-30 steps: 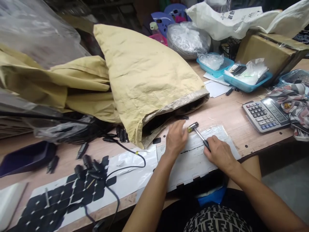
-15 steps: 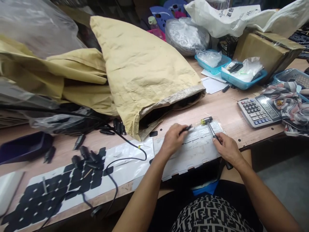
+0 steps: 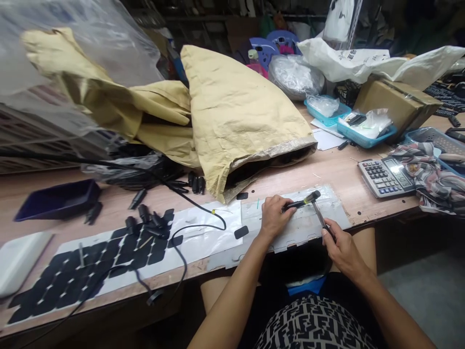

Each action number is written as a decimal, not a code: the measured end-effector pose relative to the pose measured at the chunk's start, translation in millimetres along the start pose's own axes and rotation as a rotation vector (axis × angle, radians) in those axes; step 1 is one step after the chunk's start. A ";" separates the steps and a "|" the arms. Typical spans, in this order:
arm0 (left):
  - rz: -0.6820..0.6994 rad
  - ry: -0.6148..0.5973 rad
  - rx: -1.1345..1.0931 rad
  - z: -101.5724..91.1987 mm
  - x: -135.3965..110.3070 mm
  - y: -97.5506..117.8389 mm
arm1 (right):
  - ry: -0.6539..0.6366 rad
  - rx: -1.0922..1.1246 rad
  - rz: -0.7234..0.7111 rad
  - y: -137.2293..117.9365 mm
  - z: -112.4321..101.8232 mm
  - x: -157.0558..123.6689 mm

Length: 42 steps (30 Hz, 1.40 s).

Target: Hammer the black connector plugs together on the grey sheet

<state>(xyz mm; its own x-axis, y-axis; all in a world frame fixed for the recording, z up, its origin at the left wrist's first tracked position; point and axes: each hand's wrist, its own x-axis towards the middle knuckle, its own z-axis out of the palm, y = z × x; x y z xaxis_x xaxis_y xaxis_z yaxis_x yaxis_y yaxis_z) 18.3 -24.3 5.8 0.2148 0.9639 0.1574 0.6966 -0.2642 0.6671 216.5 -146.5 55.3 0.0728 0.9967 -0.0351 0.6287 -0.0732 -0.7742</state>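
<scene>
My left hand (image 3: 275, 213) is closed around a slim black cylindrical piece (image 3: 296, 204), whose free end points right, over a worn white board (image 3: 283, 232) at the table's front edge. My right hand (image 3: 341, 245) grips the dark handle of a small hammer (image 3: 319, 213) with a metal shaft. The hammer's black-and-yellow head lies in line with the end of the black piece; whether they touch I cannot tell. My left fingers hide the rear of the piece.
A large yellow paper sack (image 3: 243, 111) lies behind my hands, its mouth facing me. To the right are a calculator (image 3: 385, 177) and a blue basket (image 3: 366, 138). On the left, black flat pads (image 3: 94, 261), several black cylindrical parts (image 3: 147, 220), a cable (image 3: 189, 228) and a dark tray (image 3: 58, 198) lie about.
The black piece and the hammer head have come together; before, they were apart. My left hand has turned the piece's end toward the hammer. The whole view has shifted slightly.
</scene>
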 end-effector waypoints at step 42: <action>0.052 -0.088 -0.076 -2.9 6.3 -1.8 | 0.002 0.078 -0.076 5.2 -4.6 88.4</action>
<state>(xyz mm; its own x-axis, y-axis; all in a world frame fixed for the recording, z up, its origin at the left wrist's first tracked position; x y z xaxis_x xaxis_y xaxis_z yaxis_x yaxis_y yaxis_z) 16.4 -17.7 7.7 0.3114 0.9412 0.1310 0.6297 -0.3076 0.7133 229.7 -59.0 51.0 0.0285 0.9992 0.0267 0.5700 0.0057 -0.8216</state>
